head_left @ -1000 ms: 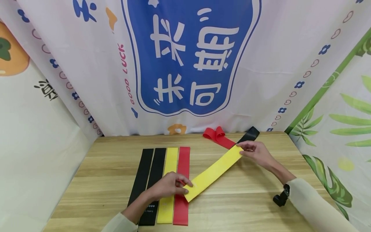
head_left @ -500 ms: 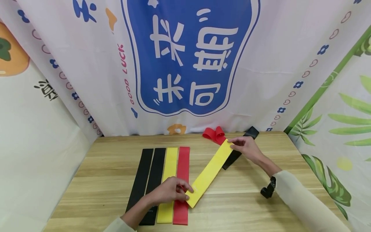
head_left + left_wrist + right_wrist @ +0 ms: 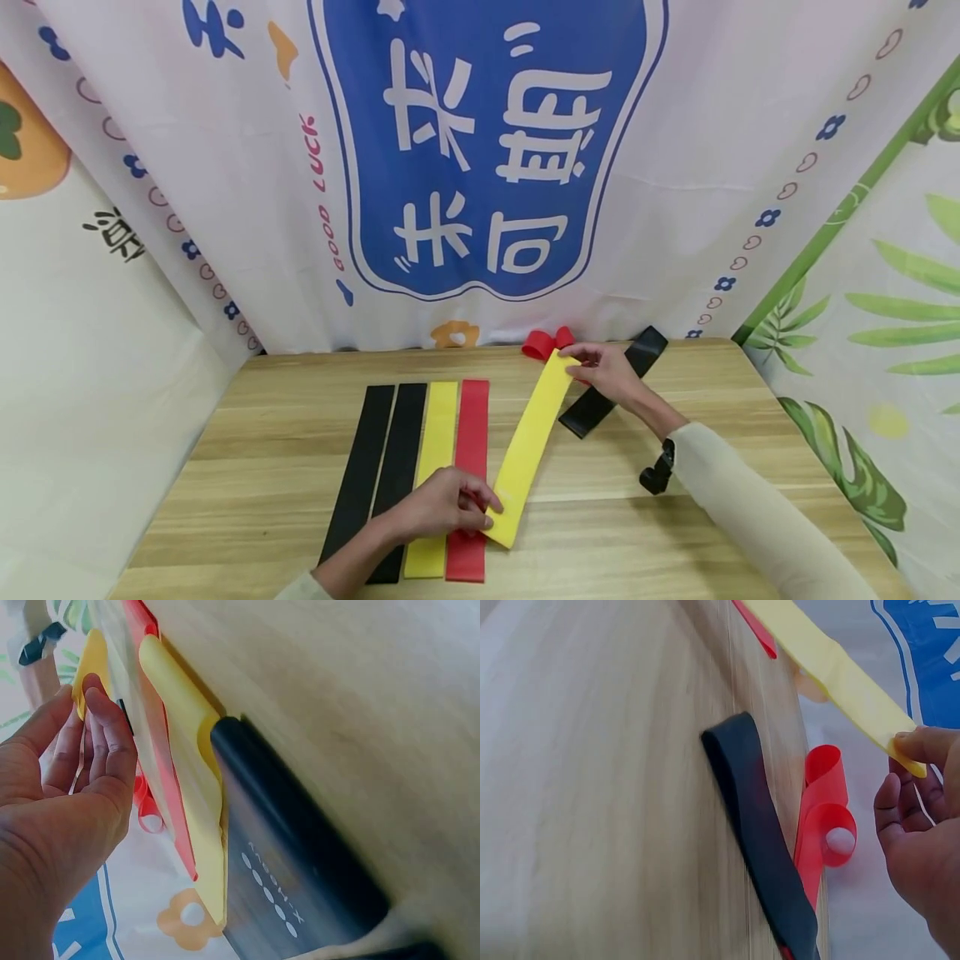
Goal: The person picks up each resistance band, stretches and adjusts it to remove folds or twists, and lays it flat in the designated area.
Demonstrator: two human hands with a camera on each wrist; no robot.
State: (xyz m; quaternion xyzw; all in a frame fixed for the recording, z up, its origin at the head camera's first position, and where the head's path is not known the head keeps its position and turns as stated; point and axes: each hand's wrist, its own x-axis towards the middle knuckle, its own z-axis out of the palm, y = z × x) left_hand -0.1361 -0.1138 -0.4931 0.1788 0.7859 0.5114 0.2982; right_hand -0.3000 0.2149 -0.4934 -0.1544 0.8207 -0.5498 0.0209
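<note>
A yellow resistance band point(image 3: 534, 442) is stretched flat and slanting between my two hands. My left hand point(image 3: 442, 504) pinches its near end, over the lower part of a red band point(image 3: 472, 425) lying on the table. The far end is pinched between thumb and fingers of my right hand point(image 3: 613, 377); in the right wrist view that end point(image 3: 877, 709) shows raised above the table. Left of the red band lie another yellow band point(image 3: 441, 425) and two black bands point(image 3: 403, 437), side by side, partly hidden by my left forearm.
Beyond my right hand, a loose black band point(image 3: 754, 817) lies across a curled red band point(image 3: 821, 817) near the table's back edge. A printed curtain point(image 3: 675, 208) hangs right behind the wooden table point(image 3: 637, 533). A black strap point(image 3: 660, 471) hangs at my right cuff.
My right hand has moved left, swinging the far end of the held yellow band left and more upright. More of the loose black band shows. My left hand has dropped slightly nearer.
</note>
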